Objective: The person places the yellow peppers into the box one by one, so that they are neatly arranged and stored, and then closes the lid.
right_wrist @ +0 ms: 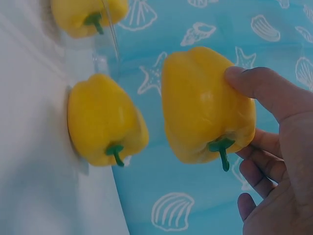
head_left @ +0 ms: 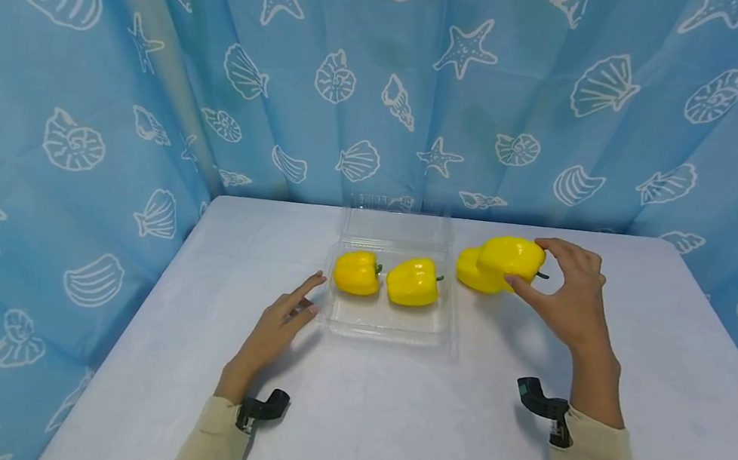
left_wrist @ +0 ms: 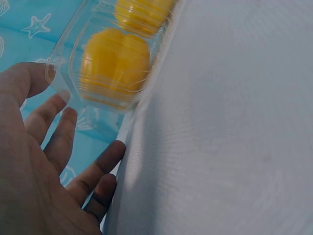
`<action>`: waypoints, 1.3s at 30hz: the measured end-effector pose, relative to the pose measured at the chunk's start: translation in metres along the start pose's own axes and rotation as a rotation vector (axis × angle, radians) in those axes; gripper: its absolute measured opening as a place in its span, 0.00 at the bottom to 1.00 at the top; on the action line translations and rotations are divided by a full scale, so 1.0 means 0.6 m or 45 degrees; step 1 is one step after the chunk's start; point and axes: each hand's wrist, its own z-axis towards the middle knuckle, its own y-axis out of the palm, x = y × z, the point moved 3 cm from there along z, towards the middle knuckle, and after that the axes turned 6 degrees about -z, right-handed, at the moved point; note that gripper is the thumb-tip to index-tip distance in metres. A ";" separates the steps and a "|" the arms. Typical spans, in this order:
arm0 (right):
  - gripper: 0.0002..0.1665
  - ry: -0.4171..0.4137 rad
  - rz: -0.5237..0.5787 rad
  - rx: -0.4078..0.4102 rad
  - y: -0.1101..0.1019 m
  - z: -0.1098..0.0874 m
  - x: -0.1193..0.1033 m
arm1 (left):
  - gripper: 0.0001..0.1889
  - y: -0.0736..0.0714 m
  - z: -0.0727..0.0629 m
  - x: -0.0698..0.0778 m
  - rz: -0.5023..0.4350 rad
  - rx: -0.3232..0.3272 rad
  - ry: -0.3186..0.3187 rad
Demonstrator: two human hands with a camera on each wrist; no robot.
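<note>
A clear plastic clamshell box (head_left: 392, 322) stands with its lid (head_left: 397, 227) folded back. In its tray lie two yellow bell peppers, a left one (head_left: 356, 273) and a right one (head_left: 413, 282), green stems pointing right. My right hand (head_left: 573, 295) grips another yellow bell pepper (right_wrist: 208, 105) between thumb and fingers, raised above the table. Below and left of it, a further yellow bell pepper (right_wrist: 102, 120) sits on the table, partly covered by the held one in the head view. My left hand (head_left: 276, 322) is at the box's left side, fingers loosely spread, fingertips right at the rim.
A white-covered table (head_left: 387, 429) carries everything. Behind it and along the left hangs a blue curtain (head_left: 338, 21) with white shells and starfish. A black wrist mount (head_left: 263, 409) sits on the left sleeve, another black mount (head_left: 547, 408) on the right.
</note>
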 end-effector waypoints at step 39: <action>0.38 -0.157 0.123 -0.124 0.070 -0.008 -0.092 | 0.27 0.000 0.000 -0.005 -0.003 -0.006 0.012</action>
